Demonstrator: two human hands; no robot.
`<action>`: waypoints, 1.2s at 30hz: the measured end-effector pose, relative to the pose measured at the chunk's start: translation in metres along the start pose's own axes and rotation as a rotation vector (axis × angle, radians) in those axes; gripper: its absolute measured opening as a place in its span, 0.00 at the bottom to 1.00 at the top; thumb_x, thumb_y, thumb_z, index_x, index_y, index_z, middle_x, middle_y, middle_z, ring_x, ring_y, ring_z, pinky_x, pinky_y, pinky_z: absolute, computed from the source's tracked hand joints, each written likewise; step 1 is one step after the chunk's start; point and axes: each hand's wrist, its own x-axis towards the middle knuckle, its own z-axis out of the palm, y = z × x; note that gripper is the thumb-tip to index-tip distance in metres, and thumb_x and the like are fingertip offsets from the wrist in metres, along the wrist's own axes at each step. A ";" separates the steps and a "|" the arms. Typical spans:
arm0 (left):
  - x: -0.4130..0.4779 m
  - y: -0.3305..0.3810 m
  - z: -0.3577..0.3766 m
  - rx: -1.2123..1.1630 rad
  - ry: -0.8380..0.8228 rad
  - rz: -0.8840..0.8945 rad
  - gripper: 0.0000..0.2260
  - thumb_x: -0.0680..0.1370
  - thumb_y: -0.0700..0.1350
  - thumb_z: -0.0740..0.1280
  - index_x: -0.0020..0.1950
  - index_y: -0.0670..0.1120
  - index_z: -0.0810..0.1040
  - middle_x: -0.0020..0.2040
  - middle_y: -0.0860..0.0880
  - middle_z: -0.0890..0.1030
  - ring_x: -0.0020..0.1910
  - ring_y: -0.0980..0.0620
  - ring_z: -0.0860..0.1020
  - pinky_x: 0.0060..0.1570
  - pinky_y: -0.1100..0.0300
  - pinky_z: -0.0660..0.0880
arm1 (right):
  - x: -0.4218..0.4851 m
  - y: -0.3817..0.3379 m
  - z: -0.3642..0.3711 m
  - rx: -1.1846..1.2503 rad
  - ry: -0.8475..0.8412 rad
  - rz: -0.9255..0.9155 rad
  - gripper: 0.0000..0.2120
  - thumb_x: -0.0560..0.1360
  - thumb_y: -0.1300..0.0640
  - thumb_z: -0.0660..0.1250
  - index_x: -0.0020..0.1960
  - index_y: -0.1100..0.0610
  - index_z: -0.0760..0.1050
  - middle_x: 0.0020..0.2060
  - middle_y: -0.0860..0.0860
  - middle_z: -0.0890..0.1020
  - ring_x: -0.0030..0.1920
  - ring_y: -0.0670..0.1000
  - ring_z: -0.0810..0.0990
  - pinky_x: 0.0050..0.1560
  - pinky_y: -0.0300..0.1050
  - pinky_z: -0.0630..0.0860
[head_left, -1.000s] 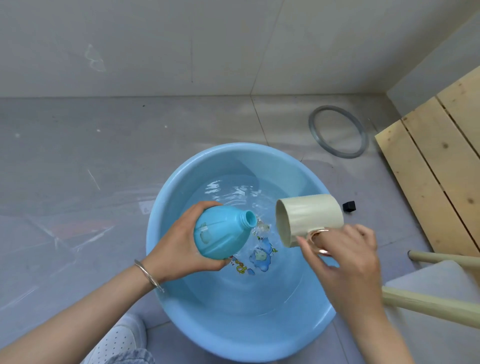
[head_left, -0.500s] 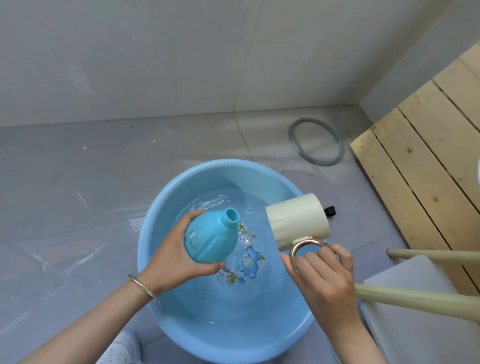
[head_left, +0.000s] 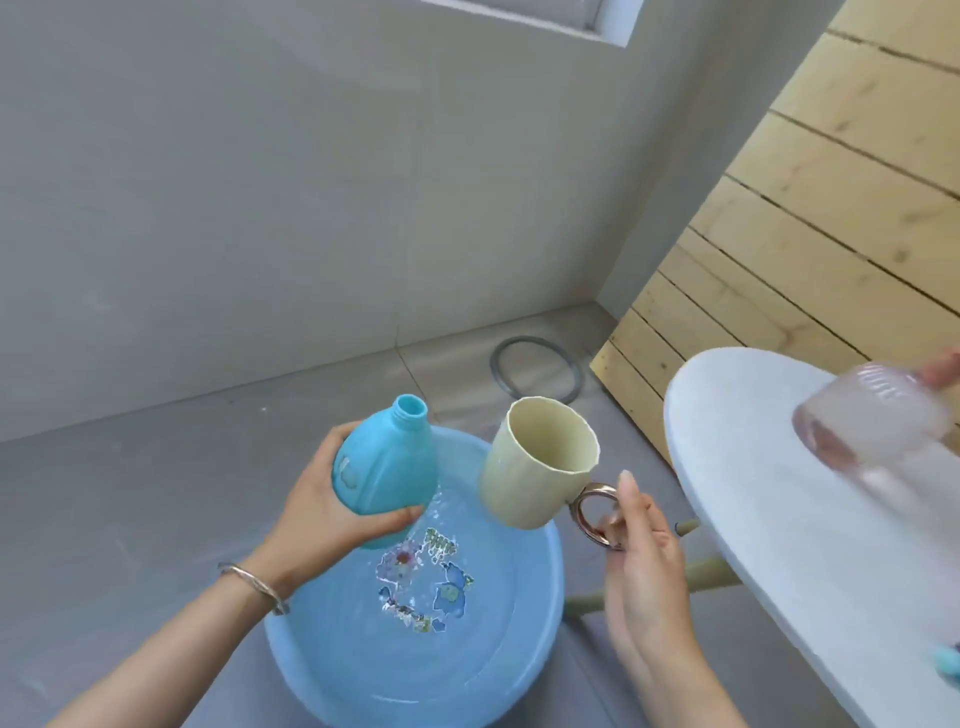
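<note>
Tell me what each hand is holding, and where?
The left hand grips the blue bottle round its wide body. The right hand holds the cream mug by its shiny ring handle.

left hand: fingers curled, gripping | right hand: thumb up, fingers hooked

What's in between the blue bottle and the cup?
Nothing. In the head view the bottle and the cup are held apart, and only the blue tub with water shows through the gap.

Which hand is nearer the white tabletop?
Right. The right hand, holding the cream mug, is just beside the tabletop; the left hand, gripping the blue bottle, lies beyond that mug.
</note>
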 end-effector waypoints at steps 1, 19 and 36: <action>-0.002 0.012 0.001 -0.003 -0.005 0.012 0.36 0.53 0.51 0.81 0.57 0.60 0.71 0.49 0.62 0.79 0.45 0.67 0.77 0.40 0.73 0.74 | -0.001 -0.012 -0.003 0.055 0.014 -0.015 0.14 0.69 0.45 0.67 0.29 0.50 0.69 0.25 0.44 0.68 0.29 0.44 0.65 0.43 0.41 0.61; -0.024 0.141 0.085 -0.113 -0.196 0.150 0.34 0.56 0.48 0.80 0.60 0.58 0.72 0.50 0.57 0.80 0.47 0.61 0.80 0.40 0.67 0.77 | 0.051 -0.099 -0.117 0.120 0.310 -0.194 0.15 0.79 0.54 0.64 0.33 0.52 0.68 0.30 0.47 0.68 0.29 0.42 0.65 0.38 0.37 0.60; -0.058 0.196 0.187 -0.151 -0.412 0.240 0.35 0.55 0.51 0.80 0.60 0.58 0.71 0.50 0.58 0.80 0.48 0.60 0.80 0.41 0.64 0.78 | 0.024 -0.148 -0.196 -0.371 0.202 -0.425 0.04 0.76 0.62 0.67 0.48 0.54 0.76 0.44 0.46 0.80 0.43 0.38 0.76 0.46 0.27 0.71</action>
